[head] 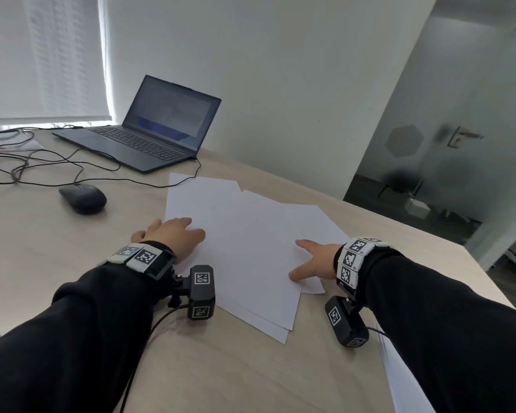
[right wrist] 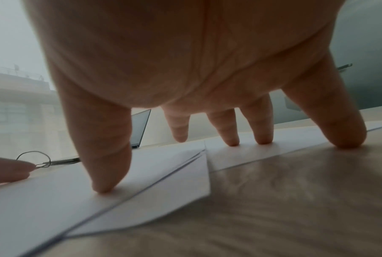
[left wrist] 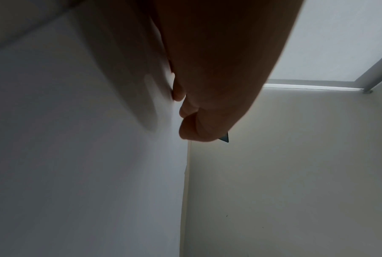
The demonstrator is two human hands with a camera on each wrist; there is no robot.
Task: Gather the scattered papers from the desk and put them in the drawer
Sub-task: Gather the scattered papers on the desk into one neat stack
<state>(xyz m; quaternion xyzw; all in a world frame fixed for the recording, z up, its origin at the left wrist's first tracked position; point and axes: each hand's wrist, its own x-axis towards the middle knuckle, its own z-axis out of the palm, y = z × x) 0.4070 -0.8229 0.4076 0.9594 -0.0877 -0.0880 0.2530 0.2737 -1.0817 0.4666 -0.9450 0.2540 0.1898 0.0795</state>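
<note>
Several white papers (head: 245, 239) lie overlapping on the light wooden desk (head: 72, 263). My left hand (head: 173, 234) rests on their left edge, fingertips (left wrist: 185, 113) touching a sheet (left wrist: 75, 156). On the right side of the pile my right hand (head: 310, 259) is spread wide. The right wrist view shows that hand (right wrist: 223, 127) pressing its thumb and fingertips onto the sheets (right wrist: 163, 191), with the little finger on the bare desk (right wrist: 295, 200). Another sheet (head: 399, 383) lies partly under my right forearm. No drawer is in view.
An open laptop (head: 149, 129) stands at the back of the desk, with a black mouse (head: 82, 198) and loose cables (head: 27, 162) to its left. The desk's right edge (head: 429, 234) runs close behind the papers. A glass door (head: 459, 138) is beyond.
</note>
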